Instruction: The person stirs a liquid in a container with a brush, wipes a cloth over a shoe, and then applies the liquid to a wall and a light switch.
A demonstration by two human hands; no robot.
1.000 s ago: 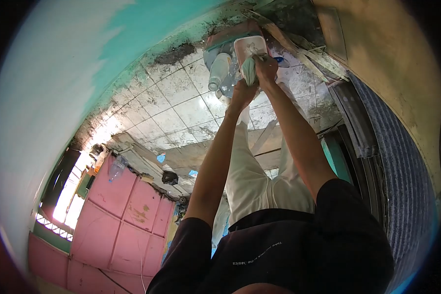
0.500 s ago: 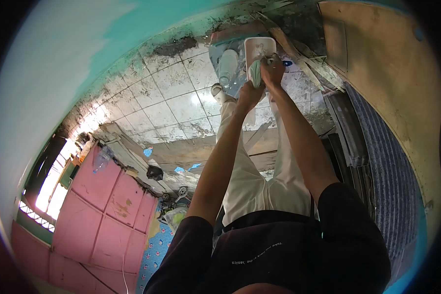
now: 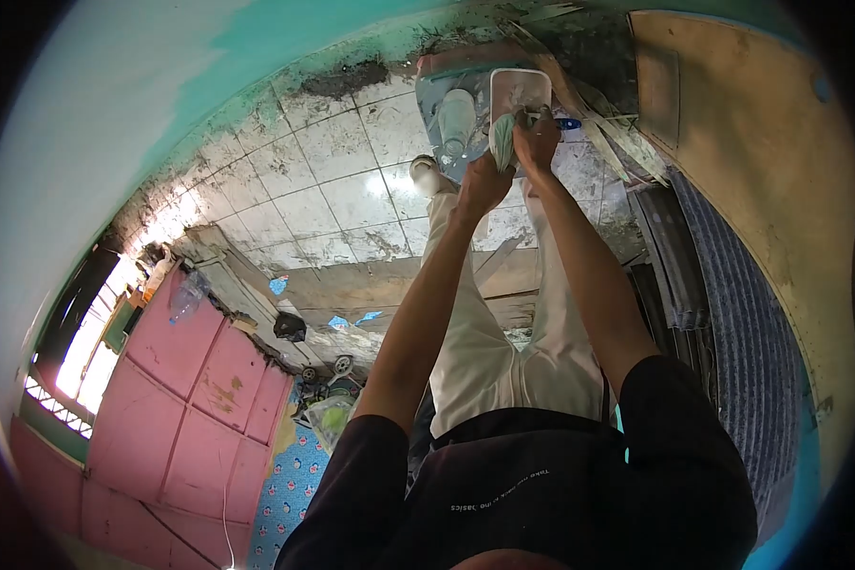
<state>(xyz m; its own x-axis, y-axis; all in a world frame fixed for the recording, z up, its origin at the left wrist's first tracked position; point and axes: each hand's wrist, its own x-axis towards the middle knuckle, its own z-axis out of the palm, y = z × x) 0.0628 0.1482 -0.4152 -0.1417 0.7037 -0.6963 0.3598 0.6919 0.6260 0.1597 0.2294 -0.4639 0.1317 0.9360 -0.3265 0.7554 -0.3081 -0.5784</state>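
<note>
we are holding a pale green cloth (image 3: 502, 142) at the near end of a shallow, white-rimmed tray (image 3: 520, 72). our left hand (image 3: 486, 180) is clamping the cloth's lower end, its fingers wrapping together around it. our right hand (image 3: 537, 142) is resting close against the cloth's right side, its fingers curling; we are not managing to tell whether they are gripping. just left of the tray, a pale bottle (image 3: 457, 112) is pointing its narrow end toward us on a greyish sheet (image 3: 431, 90), its stance being unclear. a blue object (image 3: 568, 123) is showing just right of our right hand, and grimy white tiles (image 3: 337, 180) are spreading leftward.
</note>
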